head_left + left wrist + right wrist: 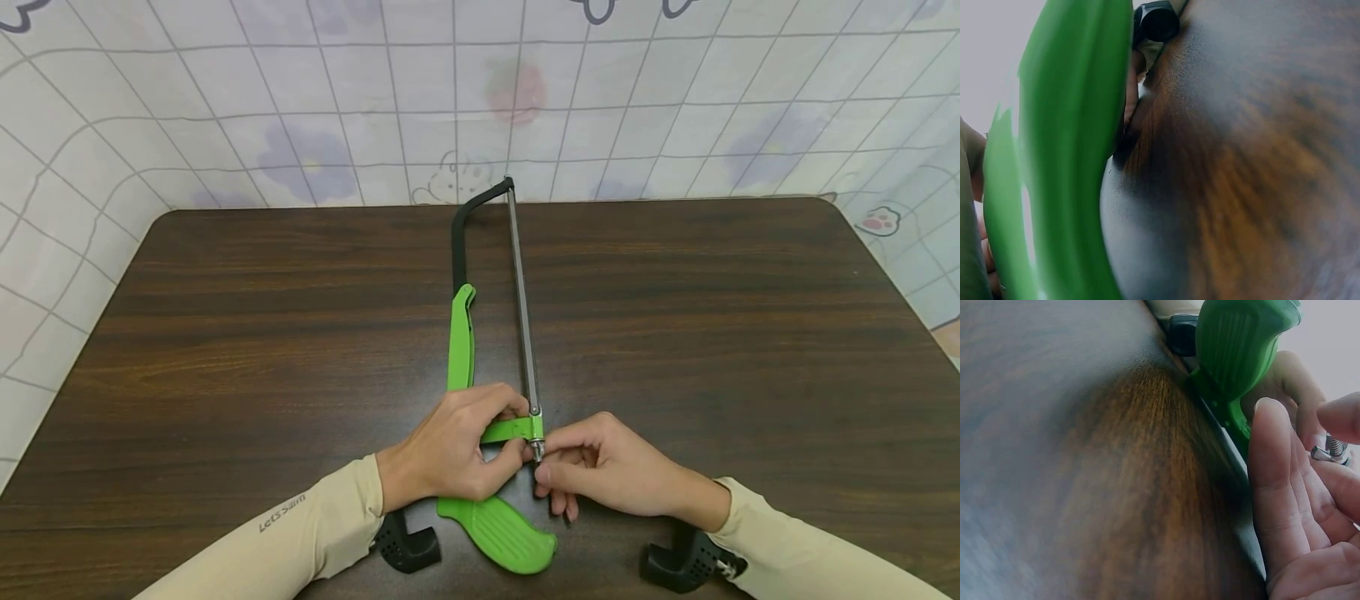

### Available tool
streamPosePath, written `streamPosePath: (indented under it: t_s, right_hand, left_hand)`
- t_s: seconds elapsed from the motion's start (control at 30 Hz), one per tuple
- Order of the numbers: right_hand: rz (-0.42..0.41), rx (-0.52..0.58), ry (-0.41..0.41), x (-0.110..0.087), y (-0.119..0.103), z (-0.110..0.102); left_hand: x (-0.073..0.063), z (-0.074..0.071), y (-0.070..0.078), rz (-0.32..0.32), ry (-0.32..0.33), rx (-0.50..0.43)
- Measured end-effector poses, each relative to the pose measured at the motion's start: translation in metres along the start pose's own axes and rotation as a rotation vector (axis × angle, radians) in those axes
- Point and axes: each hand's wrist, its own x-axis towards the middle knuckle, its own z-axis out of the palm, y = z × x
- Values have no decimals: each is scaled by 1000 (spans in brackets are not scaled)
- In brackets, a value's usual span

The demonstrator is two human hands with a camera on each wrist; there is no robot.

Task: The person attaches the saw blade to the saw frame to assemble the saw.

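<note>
A hacksaw (461, 342) with a green handle (510, 537) and a black front frame (459, 246) lies on the dark wooden table, its blade (522, 308) running along the right side. My left hand (457, 446) grips the saw's green arm near the blade's near end, thumb below it and fingers above. At that end, thumb and index finger of my right hand (615, 471) pinch the small metal wing nut (537, 452). The right wrist view shows the wing nut (1321, 454) and its threaded screw (1335, 446) by the fingertips. Green plastic (1066, 150) fills much of the left wrist view.
The brown wood-grain table (712, 333) has rounded far corners. Behind it hangs a white gridded covering (420, 75) with pastel prints. Black wrist devices (408, 546) sit beneath both cream sleeves (300, 533).
</note>
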Motion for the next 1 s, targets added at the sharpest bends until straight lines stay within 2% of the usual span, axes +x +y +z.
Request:
streamPosePath:
  t_s: [0.37,0.57,0.8,1.0]
  right_hand:
    - [13,-3,20,2,1,3]
    - [-7,7,11,2,1,2]
    - [-40,64,-22,2,2,1]
    - [-27,130,-37,1,2,-2]
  left_hand:
    - [0,0,0,-2,5,4]
    - [0,0,0,-1,4,11]
    - [0,0,0,-2,-3,10]
    - [0,-1,0,-7,-8,1]
